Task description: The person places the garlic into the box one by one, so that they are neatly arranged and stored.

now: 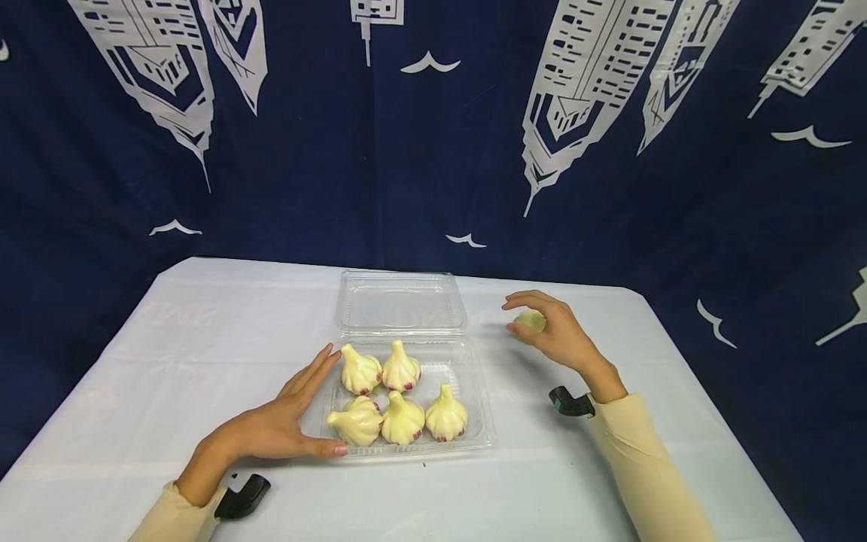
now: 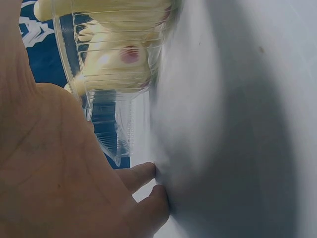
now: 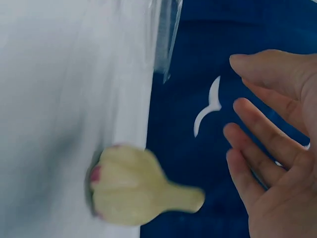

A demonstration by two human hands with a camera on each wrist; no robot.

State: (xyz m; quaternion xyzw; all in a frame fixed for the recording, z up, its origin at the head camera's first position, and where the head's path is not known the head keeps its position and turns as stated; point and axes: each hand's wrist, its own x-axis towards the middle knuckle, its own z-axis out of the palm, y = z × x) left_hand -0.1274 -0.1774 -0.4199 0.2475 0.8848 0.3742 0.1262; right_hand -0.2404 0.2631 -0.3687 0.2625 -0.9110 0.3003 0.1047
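Note:
A clear plastic clamshell container (image 1: 477, 429) lies with its lid folded back, holding several pale yellow garlic bulbs (image 1: 403, 418) with purple-pink spots at their bases. My left hand (image 1: 278, 421) spreads along its left side, thumb at the front corner and fingers stretched toward the back. In the left wrist view, two fingertips (image 2: 159, 201) come down to the tablecloth beside the container wall. Another garlic bulb (image 3: 131, 186) stands on the table right of the container, stem up. My right hand (image 1: 558, 331) hovers over it, fingers loosely bent and apart from the bulb.
A white cloth covers the table (image 1: 203, 339). The transparent lid (image 1: 403, 301) lies toward the back edge. Behind hangs a dark blue curtain (image 1: 433, 150) with white building and bird prints. Each wrist carries a black camera (image 1: 572, 402).

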